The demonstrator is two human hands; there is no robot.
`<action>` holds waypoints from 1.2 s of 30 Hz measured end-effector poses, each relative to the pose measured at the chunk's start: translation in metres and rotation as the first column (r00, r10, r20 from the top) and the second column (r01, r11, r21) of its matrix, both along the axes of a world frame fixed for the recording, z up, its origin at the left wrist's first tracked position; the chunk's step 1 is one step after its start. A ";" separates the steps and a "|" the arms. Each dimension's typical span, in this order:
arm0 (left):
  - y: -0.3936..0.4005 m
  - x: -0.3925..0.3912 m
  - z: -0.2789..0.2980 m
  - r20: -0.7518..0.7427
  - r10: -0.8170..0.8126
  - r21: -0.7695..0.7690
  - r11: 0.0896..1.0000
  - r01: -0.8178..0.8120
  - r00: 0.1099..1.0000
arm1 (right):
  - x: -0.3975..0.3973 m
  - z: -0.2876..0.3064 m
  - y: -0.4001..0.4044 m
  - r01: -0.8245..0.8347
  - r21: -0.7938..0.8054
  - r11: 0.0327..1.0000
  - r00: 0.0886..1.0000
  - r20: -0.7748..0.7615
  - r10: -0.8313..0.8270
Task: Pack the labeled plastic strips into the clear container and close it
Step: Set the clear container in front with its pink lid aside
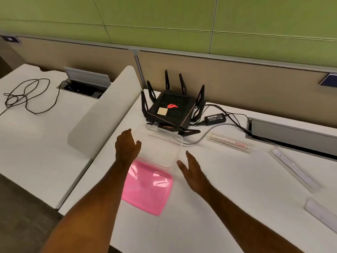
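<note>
Reaching out over the white desk (228,189), both bare hands flank the clear container (160,147), which stands open just in front of the black router (171,110) and serves here as the landmark. The left hand (127,145) is at the container's left wall, fingers straight and close together with the thumb held apart toward the container; whether it actually touches the wall cannot be told through the blur. The right hand (189,170) is at the container's near right corner, fingers straight and pressed together, thumb slightly splayed, apparently just short of the plastic. Neither hand holds anything.

The pink lid (147,189) lies flat on the desk directly in front of the container, its far edge tucked against or under the container's near rim.

Three labeled plastic strips lie on the desk, all to the right of the container and outside it. The nearest strip (230,143), with a red label, sits well to the container's right, beyond a grey cable (204,137) that curves past the container's far right corner. A second strip (293,168) lies farther right still, angled toward the viewer. A third strip (322,214) lies farthest right and nearer the desk's front.

A black power adapter (215,118) sits behind and to the right of the container, beside the router
</note>
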State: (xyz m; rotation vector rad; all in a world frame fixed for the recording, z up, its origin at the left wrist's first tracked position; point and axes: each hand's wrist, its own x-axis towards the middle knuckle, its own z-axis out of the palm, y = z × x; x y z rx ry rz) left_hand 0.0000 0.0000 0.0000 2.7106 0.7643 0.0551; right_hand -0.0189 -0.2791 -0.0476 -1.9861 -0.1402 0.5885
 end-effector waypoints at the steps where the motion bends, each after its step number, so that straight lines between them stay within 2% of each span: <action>1: 0.003 0.002 0.000 -0.016 0.008 -0.011 1.000 -0.008 1.000 | -0.001 0.000 0.006 -0.004 0.031 1.000 1.000 -0.026 0.005; 6: 0.011 0.010 -0.010 -0.079 0.099 -0.150 0.983 -0.110 0.992 | -0.002 0.006 0.024 0.032 0.102 0.994 0.980 -0.196 -0.012; 14: 0.008 0.015 -0.020 0.038 0.154 -0.326 0.936 -0.133 0.987 | 0.003 0.009 0.033 0.144 0.263 0.954 0.950 -0.305 -0.059; 21: 0.004 0.012 -0.007 0.123 0.188 -0.418 0.900 -0.121 0.975 | -0.001 0.020 0.029 0.158 0.321 0.934 0.950 -0.308 -0.054; 36: -0.051 -0.013 0.021 0.267 0.133 -0.374 0.927 -0.024 0.954 | -0.027 0.053 -0.030 0.229 0.347 0.909 0.971 -0.152 -0.187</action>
